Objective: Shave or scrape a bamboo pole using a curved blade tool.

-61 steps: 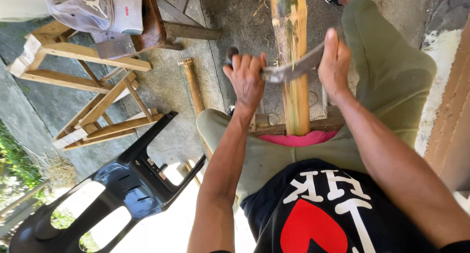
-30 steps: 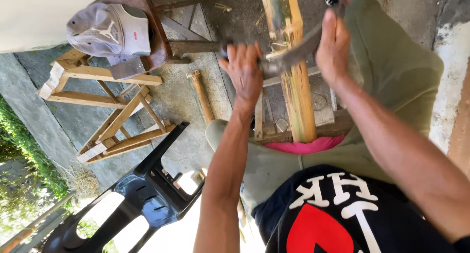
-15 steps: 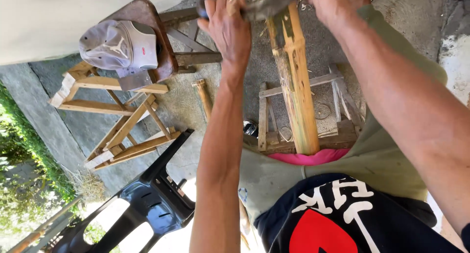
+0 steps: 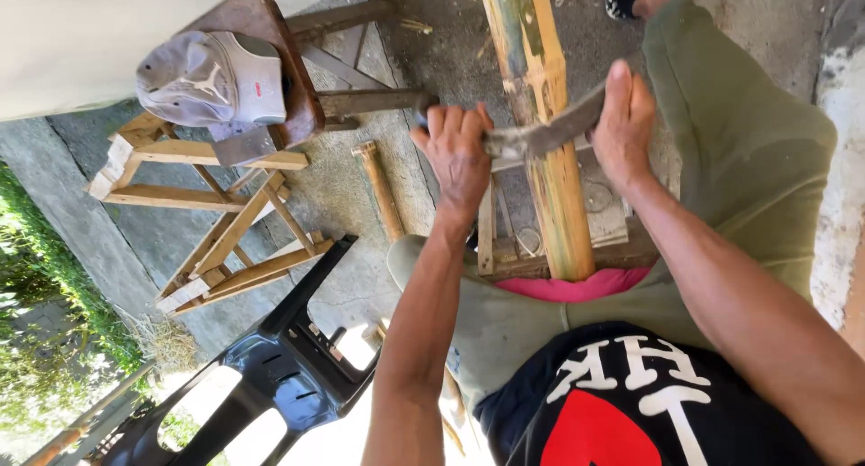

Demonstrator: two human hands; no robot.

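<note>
Head view: both hands, left [image 4: 458,152] and right [image 4: 623,116], grip a blade [image 4: 550,134] across bamboo [image 4: 545,123].

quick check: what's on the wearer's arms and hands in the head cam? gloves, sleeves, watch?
Nothing: the left hand and right hand are bare, with no gloves, rings or watch visible. Both forearms are uncovered, with no sleeve in view. Other clothing in view is a black printed shirt and olive trousers.

Grey cap [image 4: 212,78] on dark wooden chair [image 4: 288,56]; pale wooden frame [image 4: 212,214] beside; black plastic chair [image 4: 270,376] below.
</note>
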